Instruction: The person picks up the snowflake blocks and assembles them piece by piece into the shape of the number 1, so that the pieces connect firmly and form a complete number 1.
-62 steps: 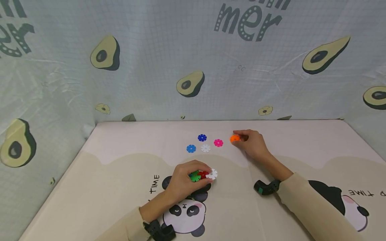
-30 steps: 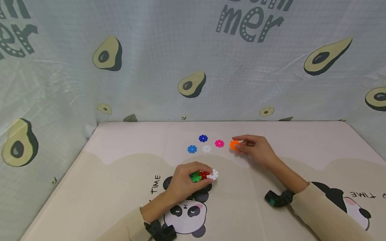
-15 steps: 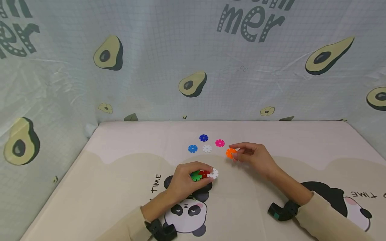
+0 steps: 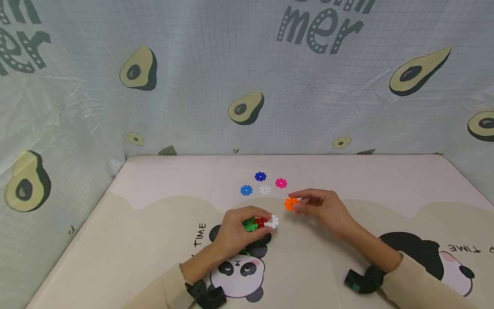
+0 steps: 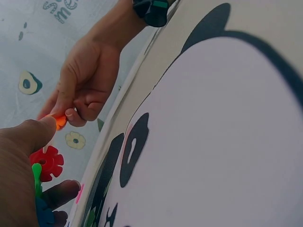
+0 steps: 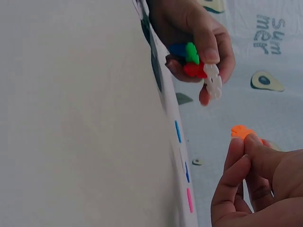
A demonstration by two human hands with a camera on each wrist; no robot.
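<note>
My left hand (image 4: 236,227) grips a short chain of notched plastic snowflake discs, joined edge to edge. In the right wrist view the chain shows a blue disc (image 6: 178,50), a green disc (image 6: 192,53), a red disc (image 6: 193,70) and a white disc (image 6: 213,81) at its outer end. My right hand (image 4: 327,209) pinches an orange snowflake disc (image 4: 290,204) between thumb and fingers, just right of and beyond the white end. A gap separates the orange disc from the chain in the head view. The left fingers hide part of the blue disc.
Loose snowflake discs lie flat farther back on the table: dark blue (image 4: 260,176), light blue (image 4: 246,190), white (image 4: 264,190) and pink (image 4: 281,183). The tablecloth (image 4: 127,240) has printed pandas. A patterned curtain (image 4: 193,86) hangs behind the table.
My right hand has brought the orange disc toward me and leftward, closer to the chain. The left hand and its chain have stayed nearly still.
</note>
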